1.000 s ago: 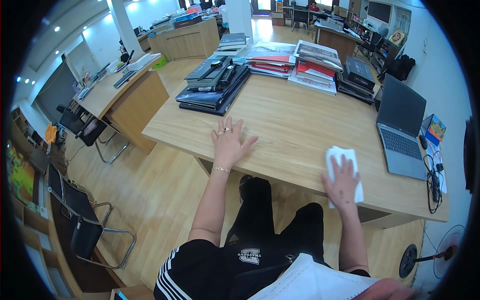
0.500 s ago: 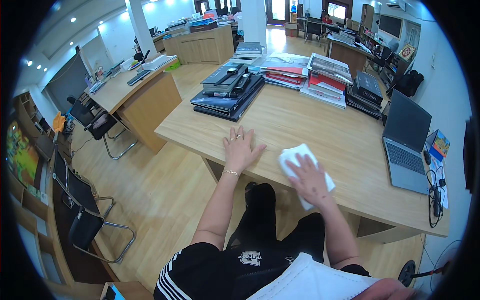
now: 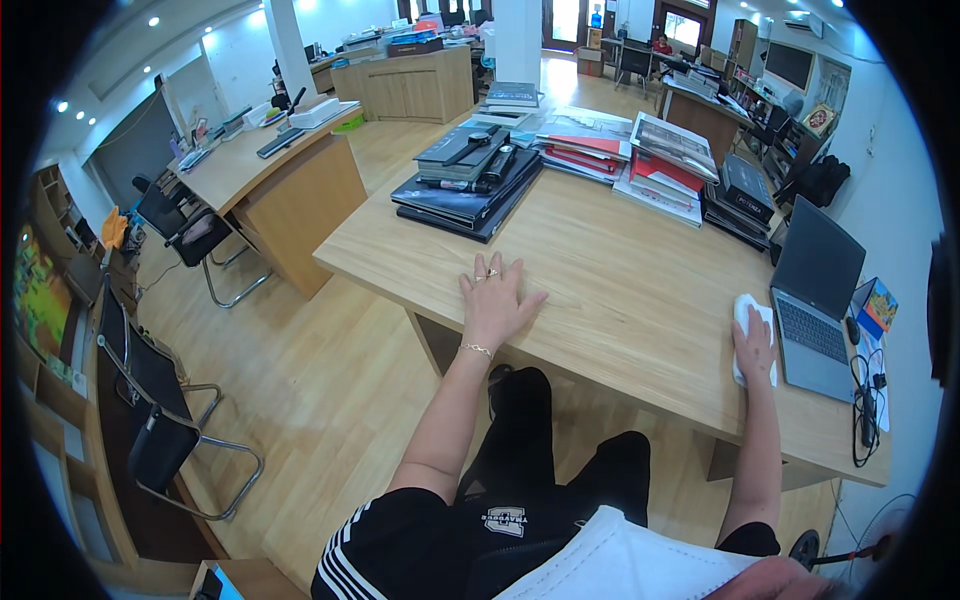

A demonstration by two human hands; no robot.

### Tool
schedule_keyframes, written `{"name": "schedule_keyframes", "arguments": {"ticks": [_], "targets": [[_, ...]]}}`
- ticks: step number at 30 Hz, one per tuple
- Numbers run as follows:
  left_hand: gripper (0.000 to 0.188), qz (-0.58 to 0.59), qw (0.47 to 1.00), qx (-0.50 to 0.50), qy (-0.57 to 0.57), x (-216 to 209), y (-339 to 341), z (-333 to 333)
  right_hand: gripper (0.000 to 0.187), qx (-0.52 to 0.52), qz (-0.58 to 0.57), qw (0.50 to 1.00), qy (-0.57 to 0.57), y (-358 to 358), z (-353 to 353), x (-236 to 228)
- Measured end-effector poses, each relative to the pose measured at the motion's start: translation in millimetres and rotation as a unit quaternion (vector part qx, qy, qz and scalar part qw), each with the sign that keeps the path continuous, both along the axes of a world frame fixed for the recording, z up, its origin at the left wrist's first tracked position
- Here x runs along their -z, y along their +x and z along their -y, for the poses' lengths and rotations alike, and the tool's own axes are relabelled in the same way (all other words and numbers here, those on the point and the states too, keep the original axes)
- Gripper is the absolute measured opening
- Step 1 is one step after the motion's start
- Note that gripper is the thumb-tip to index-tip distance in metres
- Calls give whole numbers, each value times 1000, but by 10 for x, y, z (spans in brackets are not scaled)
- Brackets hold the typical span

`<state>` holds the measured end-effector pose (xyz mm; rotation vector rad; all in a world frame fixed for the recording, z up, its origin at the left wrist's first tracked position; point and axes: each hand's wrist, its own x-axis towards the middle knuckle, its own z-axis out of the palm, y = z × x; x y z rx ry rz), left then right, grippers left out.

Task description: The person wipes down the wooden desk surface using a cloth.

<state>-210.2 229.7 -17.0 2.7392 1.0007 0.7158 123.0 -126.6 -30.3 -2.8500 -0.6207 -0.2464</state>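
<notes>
At the desk's near left, head view, clock laid over the desk with twelve at its far edge: the left hand rests palm down at nine o'clock, spread wide and holding nothing; its fingers point toward twelve, its thumb stands out toward two; rings and a chain bracelet are worn on this side; the left forearm rises from the lower edge, leaning toward one, the arm nearly straight.

At four o'clock the right hand lies palm down over a white cloth, its fingers toward twelve; the cloth sits between palm and desk top, showing past the fingers and along the hand's left side; whether the fingers grip it or only press cannot be told; the right forearm runs almost straight up toward twelve.

Just beside the cloth, at three, stands an open laptop; a coiled black cable lies at four, beyond the laptop; dark folders are stacked at ten.
</notes>
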Motion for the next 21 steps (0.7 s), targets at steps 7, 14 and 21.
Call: {"name": "schedule_keyframes", "arguments": {"ticks": [7,14,21], "targets": [[67,7,1000,1,-1,14,-2,-14,68,-57,-9,997,-48,-576,-1112,-28],[57,-4,1000,-13,15,80,40,-46,62,-305,-5,952,-11,-1825,-2053,-144],[51,12,999,-30,22,180,-1,-144,60,-416,-6,909,1,-2243,-2149,-179]]}}
